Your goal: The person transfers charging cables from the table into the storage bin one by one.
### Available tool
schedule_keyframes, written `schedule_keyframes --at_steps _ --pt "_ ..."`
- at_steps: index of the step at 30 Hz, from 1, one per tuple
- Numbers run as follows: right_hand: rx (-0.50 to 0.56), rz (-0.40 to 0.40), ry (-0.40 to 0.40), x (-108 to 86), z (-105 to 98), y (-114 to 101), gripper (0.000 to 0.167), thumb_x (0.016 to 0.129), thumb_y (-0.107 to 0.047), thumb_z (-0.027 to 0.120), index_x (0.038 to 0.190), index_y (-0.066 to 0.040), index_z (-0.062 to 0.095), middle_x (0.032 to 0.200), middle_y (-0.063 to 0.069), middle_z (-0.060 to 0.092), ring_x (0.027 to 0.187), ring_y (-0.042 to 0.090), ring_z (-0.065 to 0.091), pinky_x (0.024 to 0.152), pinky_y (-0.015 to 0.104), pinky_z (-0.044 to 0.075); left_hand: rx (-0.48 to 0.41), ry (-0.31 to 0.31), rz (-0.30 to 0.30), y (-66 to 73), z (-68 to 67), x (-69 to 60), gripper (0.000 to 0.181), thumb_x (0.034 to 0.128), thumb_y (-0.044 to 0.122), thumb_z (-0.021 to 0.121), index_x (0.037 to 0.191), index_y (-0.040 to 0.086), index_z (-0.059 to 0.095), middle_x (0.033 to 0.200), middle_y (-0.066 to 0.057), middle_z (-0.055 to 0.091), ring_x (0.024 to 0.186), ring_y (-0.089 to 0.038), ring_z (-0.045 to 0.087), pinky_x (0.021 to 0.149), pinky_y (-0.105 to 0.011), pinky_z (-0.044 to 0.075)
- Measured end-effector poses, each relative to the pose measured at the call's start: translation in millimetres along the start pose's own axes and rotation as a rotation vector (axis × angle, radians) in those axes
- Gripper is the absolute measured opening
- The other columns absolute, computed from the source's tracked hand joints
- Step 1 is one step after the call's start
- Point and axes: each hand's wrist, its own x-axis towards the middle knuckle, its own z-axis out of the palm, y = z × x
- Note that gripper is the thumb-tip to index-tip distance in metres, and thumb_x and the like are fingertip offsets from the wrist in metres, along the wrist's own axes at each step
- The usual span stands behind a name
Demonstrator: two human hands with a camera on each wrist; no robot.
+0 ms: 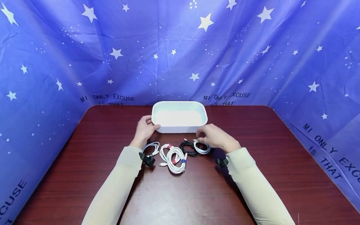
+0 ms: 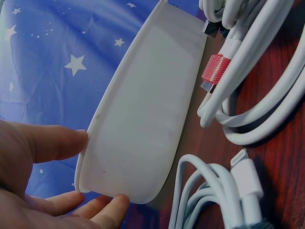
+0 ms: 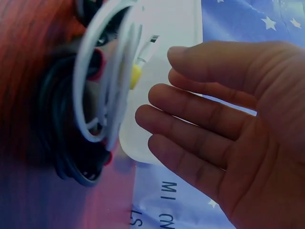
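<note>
A white bin stands at the table's back. My left hand grips its left end; in the left wrist view the thumb lies at the rim of the bin and fingertips touch its lower end. My right hand is over a white cable coil near the bin's front right corner. In the right wrist view this hand has loosely bent, separated fingers holding nothing, beside the white coil with a yellow tie.
A black cable coil lies left of the right-hand coil. Overlapping thick white coils with red and blue ties lie in front of the bin, and a thinner white coil is beside my left wrist. A blue star-patterned curtain surrounds the table.
</note>
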Motion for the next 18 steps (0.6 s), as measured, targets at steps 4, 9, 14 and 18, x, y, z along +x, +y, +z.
schedule_keyframes --at_steps 4,9,14,18 --pt "-0.012 -0.016 -0.024 1.9 4 -3 0.008 0.084 -0.015 0.069 0.092 -0.014 0.071 0.086 -0.006 0.065 0.074 0.012 0.055 0.069 0.031 0.047 -0.009 -0.003 0.000 -0.7 -0.6 0.5 0.059 0.0789 -0.004 0.070 0.133 -0.004 0.044 0.125 -0.022 0.058 0.113 -0.029 0.057 0.094 -0.036 0.048" --pt "-0.029 -0.029 -0.036 4.3 7 -6 0.012 0.084 -0.014 0.069 0.096 -0.014 0.072 0.088 -0.006 0.066 0.076 0.012 0.056 0.073 0.033 0.048 -0.009 0.002 -0.001 0.3 -2.2 1.6 0.059 0.0797 -0.004 0.069 0.133 -0.003 0.044 0.125 -0.020 0.058 0.113 -0.028 0.057 0.093 -0.035 0.048" --pt "-0.048 -0.043 -0.063 4.4 9 -7 0.010 0.084 -0.013 0.068 0.094 -0.014 0.071 0.085 -0.006 0.064 0.073 0.012 0.055 0.070 0.033 0.048 0.010 0.006 -0.013 0.4 -1.2 0.0 0.058 0.0807 -0.003 0.069 0.132 -0.002 0.044 0.124 -0.019 0.058 0.112 -0.027 0.057 0.092 -0.035 0.049" --pt "-0.065 -0.047 -0.072 3.7 11 -5 0.008 0.083 -0.011 0.068 0.091 -0.014 0.069 0.081 -0.006 0.062 0.070 0.013 0.053 0.068 0.033 0.047 0.014 0.009 -0.008 -0.6 1.0 -0.1 0.057 0.0810 -0.003 0.070 0.132 -0.002 0.045 0.123 -0.019 0.059 0.110 -0.027 0.058 0.092 -0.035 0.049"
